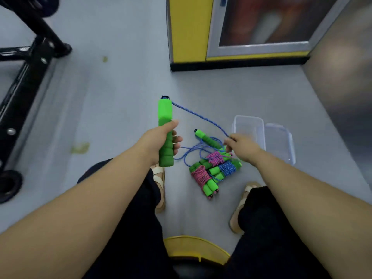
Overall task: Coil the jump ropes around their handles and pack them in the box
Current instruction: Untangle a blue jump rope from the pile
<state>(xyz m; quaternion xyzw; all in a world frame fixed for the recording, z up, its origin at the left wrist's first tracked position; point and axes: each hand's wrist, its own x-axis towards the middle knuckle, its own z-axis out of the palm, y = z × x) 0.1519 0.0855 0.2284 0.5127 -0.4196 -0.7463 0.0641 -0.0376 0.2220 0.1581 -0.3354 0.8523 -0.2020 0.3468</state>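
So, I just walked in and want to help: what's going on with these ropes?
A seated person is handling a jump rope that is not yet coiled. The left hand grips one green handle upright while the right hand pinches its blue rope; the second handle lies on the floor. Three coiled ropes sit beside it. The clear box, lid alongside, looks empty.

Black metal frame (pixel 20 85) sitting on grey floor (pixel 120 37) left; yellow cabinet (pixel 189 29) standing ahead; yellow seat edge (pixel 193 248) showing below.
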